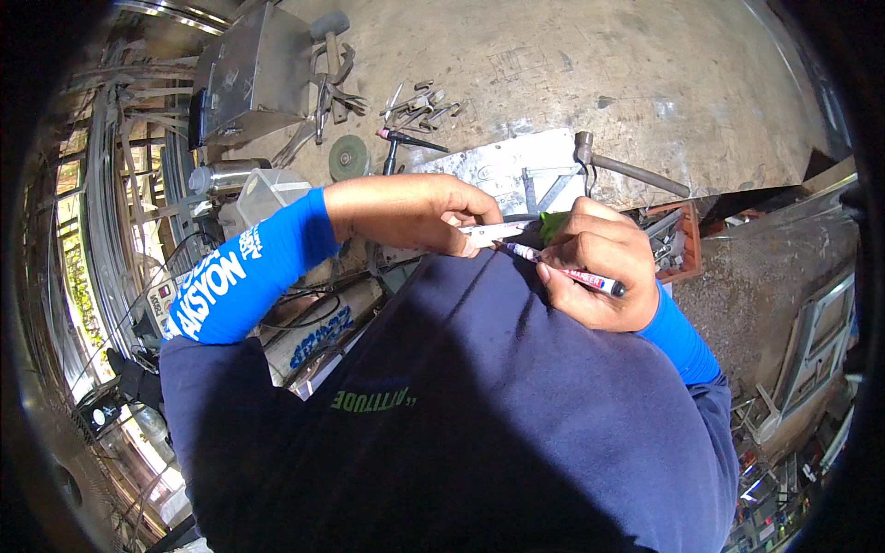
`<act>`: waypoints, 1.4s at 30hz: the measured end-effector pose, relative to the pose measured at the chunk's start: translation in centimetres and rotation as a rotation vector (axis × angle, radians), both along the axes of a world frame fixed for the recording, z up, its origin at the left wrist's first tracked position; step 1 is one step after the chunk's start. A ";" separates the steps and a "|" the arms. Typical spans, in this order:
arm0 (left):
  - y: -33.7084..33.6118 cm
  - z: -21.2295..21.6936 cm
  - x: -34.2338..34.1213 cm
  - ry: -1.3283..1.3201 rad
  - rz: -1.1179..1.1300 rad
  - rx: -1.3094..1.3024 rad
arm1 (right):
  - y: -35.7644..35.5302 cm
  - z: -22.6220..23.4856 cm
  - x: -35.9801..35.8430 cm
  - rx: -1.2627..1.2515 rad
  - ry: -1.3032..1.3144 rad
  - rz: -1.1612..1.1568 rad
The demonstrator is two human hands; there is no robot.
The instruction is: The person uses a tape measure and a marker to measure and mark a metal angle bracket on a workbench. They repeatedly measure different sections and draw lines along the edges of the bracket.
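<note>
In front of my chest, my left hand [429,214] pinches a small flat whitish piece [493,232] between thumb and fingers; its material is unclear. My right hand [599,267] grips a marker pen [590,278] with a white and red barrel and a dark end. The pen's tip points left, close to the lower edge of the piece; whether it touches cannot be made out. Something bright green [552,224] shows just behind my right fingers. Beyond my hands, a white board [479,166] lies on the bench with a triangular metal frame [551,187] on it.
On the wooden bench [572,64] lie a hammer [636,173], a torch with a black handle [412,141], a green round disc [349,158] and several small metal pieces [424,108]. A metal box [253,74] stands far left. An orange crate [687,241] sits right of my right hand.
</note>
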State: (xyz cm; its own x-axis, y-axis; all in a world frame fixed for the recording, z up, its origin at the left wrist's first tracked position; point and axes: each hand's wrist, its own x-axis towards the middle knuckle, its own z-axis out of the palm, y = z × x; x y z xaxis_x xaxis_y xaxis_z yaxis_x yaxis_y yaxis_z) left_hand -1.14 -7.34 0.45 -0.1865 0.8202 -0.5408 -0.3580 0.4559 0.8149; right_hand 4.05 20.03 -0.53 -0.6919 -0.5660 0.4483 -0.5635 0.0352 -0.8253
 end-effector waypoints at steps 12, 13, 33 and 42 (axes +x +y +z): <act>0.2 0.3 0.0 -0.054 0.031 -0.017 | -0.1 0.3 -0.2 0.031 -0.008 0.012; 0.2 0.4 0.0 -0.058 0.031 -0.015 | -0.2 0.4 -0.2 0.029 -0.014 0.009; 0.2 -0.1 0.0 -0.014 0.013 0.016 | -0.1 0.1 -0.4 0.045 -0.018 0.033; 0.2 -0.4 -0.1 -0.004 -0.007 0.025 | -0.3 -0.1 -0.4 -0.013 -0.020 0.002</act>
